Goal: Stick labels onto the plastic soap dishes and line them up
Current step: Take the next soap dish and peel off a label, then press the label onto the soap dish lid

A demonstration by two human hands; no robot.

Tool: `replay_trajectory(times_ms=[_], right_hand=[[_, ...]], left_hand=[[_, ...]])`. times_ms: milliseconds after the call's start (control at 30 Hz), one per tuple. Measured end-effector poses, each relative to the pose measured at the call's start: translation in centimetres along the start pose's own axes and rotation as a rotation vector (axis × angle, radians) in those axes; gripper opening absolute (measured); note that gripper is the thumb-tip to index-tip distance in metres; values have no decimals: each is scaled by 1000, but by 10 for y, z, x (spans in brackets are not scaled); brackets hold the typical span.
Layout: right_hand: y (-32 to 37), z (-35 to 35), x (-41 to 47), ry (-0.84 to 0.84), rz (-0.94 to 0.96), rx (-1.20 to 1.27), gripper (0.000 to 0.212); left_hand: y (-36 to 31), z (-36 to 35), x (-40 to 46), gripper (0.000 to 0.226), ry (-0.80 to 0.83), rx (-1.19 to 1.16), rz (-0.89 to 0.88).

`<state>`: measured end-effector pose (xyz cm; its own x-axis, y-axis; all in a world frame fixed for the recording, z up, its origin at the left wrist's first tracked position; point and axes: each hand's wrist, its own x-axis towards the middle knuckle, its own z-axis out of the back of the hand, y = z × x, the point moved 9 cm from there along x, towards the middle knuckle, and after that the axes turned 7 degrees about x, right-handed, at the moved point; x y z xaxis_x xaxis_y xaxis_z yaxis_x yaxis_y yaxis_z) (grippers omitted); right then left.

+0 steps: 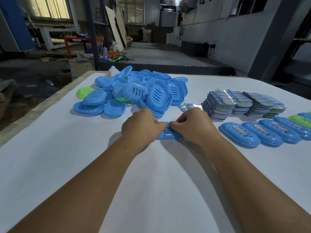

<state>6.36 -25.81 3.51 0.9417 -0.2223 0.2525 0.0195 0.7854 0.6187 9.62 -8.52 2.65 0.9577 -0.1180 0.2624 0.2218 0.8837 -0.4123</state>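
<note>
From the head camera I see my left hand (143, 126) and my right hand (190, 126) together on one blue soap dish (168, 135), which lies on the white table cover (151, 182) in front of me, between the pile and the row. Both hands are curled narrow over it, the fingertips meeting near the middle of its top; a small piece of a label (167, 126) shows between them, so I judge I am pressing it down, but most of it is hidden under my fingers and I cannot say if it lies flat. The dish is thin moulded plastic, smooth and a little glossy, oval with a rounded rim. I expect it is very light and rather stiff, and it may slide on the cloth, so it is better to hold it by the long edges and press in the centre. Behind it is the pile of unlabelled dishes (134, 93), mostly blue, a few green, with slots in the bottom, lying loose on each other. To the right stand the stacks of labels (239, 105), thin shiny printed paper, somewhat fanned; they will be slippery and easy to bend. Near my right hand begins the row of finished dishes (262, 134), each beside the next, a colourful label on its back.
</note>
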Motion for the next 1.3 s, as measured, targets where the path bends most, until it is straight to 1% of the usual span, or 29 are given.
replay_trajectory(times_ms=[167, 300, 467, 633, 800, 867, 933, 967, 1033, 1100, 1133, 1200, 1300], right_hand=[[8, 1, -2, -61, 53, -93, 40], [12, 4, -4, -77, 60, -180, 40], [14, 6, -6, -90, 60, -261, 38], [2, 3, -6, -61, -25, -172, 40], [-12, -5, -2, 32, -120, 16, 44], [-9, -6, -1, 26, -73, 69, 37], [2, -5, -3, 15, 46, 124, 32], [8, -7, -5, 37, 112, 147, 33], [19, -14, -13, 133, 209, 158, 39], [24, -22, -20, 217, 248, 113, 44], [25, -24, -23, 231, 256, 70, 44], [21, -20, -26, 212, 254, -52, 44], [6, -2, -31, 135, 174, -208, 50]], left_hand=[[-2, 2, 0, 40, -67, 103, -5], [-6, 2, 0, 41, -89, 155, -25], [-7, 2, -1, 38, -95, 184, -31], [-4, 1, -2, 36, -80, 173, -6], [7, -8, 1, 36, 23, 14, 58], [9, -9, 1, 36, 34, -28, 69], [11, -8, 2, 35, 19, -79, 79], [12, -6, 3, 33, 5, -114, 87], [14, -2, 3, 28, -31, -169, 99], [15, 3, 2, 23, -77, -183, 90], [15, 6, 2, 21, -101, -180, 81], [15, 10, 1, 18, -139, -173, 68], [14, 12, 1, 16, -153, -174, 54]])
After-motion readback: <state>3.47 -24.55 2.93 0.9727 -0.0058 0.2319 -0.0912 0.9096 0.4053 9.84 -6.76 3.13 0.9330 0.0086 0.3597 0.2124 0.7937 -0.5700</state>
